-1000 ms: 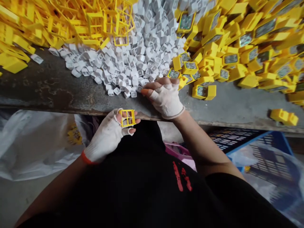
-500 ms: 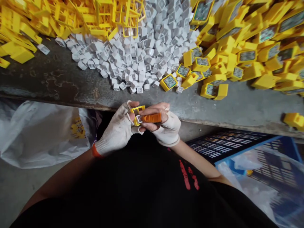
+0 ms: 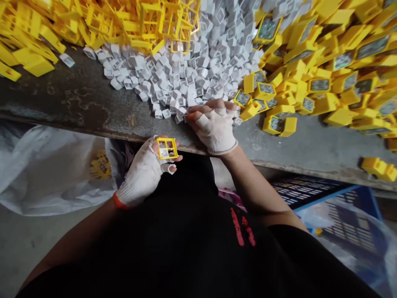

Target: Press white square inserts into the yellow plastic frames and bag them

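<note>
My left hand (image 3: 145, 174), in a white fingerless glove, is closed round a small yellow four-cell frame (image 3: 166, 148) held just below the bench edge; one cell seems to hold a white piece. My right hand (image 3: 214, 124), gloved the same way, rests on the grey bench (image 3: 93, 111) at the near rim of the pile of small white cubes (image 3: 192, 70). Its fingers are curled round an orange tool (image 3: 190, 117) whose tip touches the nearest cubes.
Empty yellow frames (image 3: 149, 20) are heaped at the back left, filled yellow blocks (image 3: 310, 78) at the right. A white plastic bag (image 3: 46, 165) hangs below the bench on the left. A blue crate (image 3: 341, 198) lined with plastic stands at lower right.
Half a second ago both hands met at the frame below the bench edge. My right hand has since gone back up to the white cubes with the orange tool; my left still holds the frame.
</note>
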The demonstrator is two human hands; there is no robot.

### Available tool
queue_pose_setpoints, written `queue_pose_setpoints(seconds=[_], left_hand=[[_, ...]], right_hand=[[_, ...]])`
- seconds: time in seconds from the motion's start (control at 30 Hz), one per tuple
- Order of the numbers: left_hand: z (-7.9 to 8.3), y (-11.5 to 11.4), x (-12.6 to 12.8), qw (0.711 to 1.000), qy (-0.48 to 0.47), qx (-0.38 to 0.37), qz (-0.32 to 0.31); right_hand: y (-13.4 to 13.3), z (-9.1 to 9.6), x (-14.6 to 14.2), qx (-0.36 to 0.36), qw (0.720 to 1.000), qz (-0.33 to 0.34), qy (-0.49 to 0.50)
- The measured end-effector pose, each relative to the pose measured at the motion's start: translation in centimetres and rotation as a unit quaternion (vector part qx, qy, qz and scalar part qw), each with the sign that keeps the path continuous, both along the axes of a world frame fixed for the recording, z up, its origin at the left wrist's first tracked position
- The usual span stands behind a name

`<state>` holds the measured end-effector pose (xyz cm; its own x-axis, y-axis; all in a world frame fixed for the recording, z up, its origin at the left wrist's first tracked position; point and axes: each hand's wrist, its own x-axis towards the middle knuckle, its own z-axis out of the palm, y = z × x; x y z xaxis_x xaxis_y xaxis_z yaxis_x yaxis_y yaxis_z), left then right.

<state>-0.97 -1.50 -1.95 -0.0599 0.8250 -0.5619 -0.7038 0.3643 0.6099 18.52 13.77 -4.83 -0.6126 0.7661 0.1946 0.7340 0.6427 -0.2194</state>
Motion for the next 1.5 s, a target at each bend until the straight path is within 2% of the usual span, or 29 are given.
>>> queue_pose_setpoints(seconds=[0.13,0.23,0.33,0.47,0.57,0.63,0.73,0.87,0.93,1.13,1.33,1.4,1.5], left_hand=[[-0.2,-0.2,0.1,1.000,0.003,0.006,-0.002],[-0.2,-0.2,0.5,1.000,-0.005,0.018,-0.004],[-0.2,-0.5,1.0,0.999,-0.021,0.036,-0.004],[-0.4,-1.3,1.0,0.999,-0.020,0.044,-0.009],[-0.6,-1.8,0.5,0.998,-0.032,0.043,-0.026],[-0.7,-1.8,0.1,0.998,-0.041,0.038,-0.028],[-0.8,-1.6,-0.4,0.999,-0.043,0.026,0.000],[-0.9,-1.3,-0.5,0.999,-0.038,0.016,0.009],[-0.7,-1.3,-0.5,0.999,-0.033,0.015,0.019],[-0.3,-0.8,-0.2,1.000,-0.010,0.009,0.024],[-0.7,-0.4,0.3,0.999,0.007,-0.009,0.031],[-0.6,-0.4,0.2,0.999,0.012,-0.005,0.030],[-0.3,-0.6,0.2,1.000,0.017,0.008,0.017]], right_hand=[[-1.6,0.7,0.6,-0.022,1.000,-0.008,0.016],[-4.2,1.7,1.8,-0.013,0.997,0.029,0.071],[-6.9,1.9,1.9,0.009,0.992,0.075,0.105],[-8.5,1.6,1.9,0.020,0.988,0.093,0.119],[-7.2,1.8,2.4,-0.025,0.979,0.140,0.147],[-5.3,1.9,2.6,-0.031,0.983,0.110,0.146],[-2.0,1.4,1.9,0.001,0.998,0.017,0.065],[0.4,0.6,0.3,0.005,0.998,0.057,-0.038],[0.6,0.5,0.1,0.008,0.996,0.065,-0.058],[-0.5,0.6,0.7,0.011,0.997,0.035,-0.065],[0.0,1.5,-0.4,-0.033,0.998,0.000,-0.056],[-0.1,2.1,-0.4,-0.066,0.998,0.010,-0.020],[-1.2,2.7,0.4,-0.127,0.985,0.074,0.085]])
